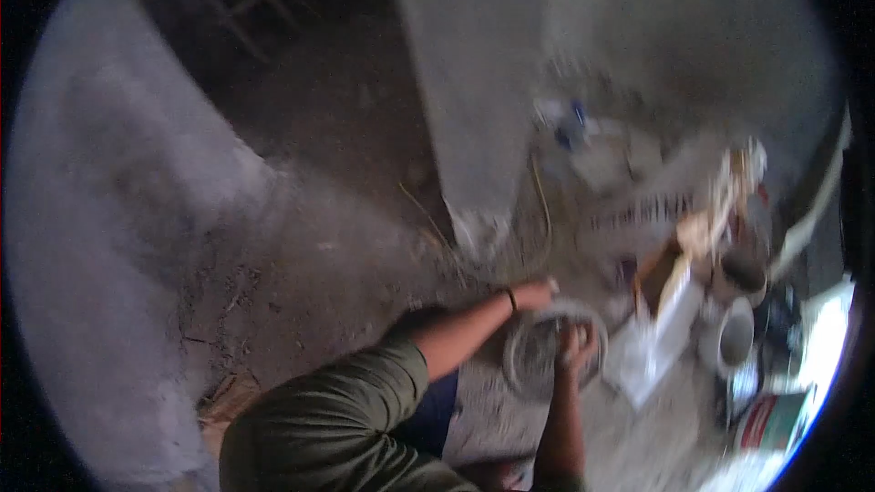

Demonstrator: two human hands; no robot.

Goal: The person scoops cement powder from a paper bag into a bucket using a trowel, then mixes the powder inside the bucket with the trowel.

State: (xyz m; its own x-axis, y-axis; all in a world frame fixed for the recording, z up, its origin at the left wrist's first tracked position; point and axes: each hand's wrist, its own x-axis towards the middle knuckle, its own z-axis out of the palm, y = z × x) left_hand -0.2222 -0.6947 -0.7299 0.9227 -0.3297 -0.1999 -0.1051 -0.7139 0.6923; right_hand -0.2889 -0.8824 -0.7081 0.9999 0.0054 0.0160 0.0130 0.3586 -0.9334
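Observation:
A round, pale grey bucket stands on the dusty floor in front of me, with greyish contents. My left hand, a dark band on its wrist, is closed at the bucket's upper rim. Over the bucket's right side is my right hand, its fingers curled in a grip. Blur hides what those fingers hold.
A wall column comes down ahead, with a thin yellow cable near its base. To the right lie a printed sack, a white sheet, a pale pot and a red-green bucket.

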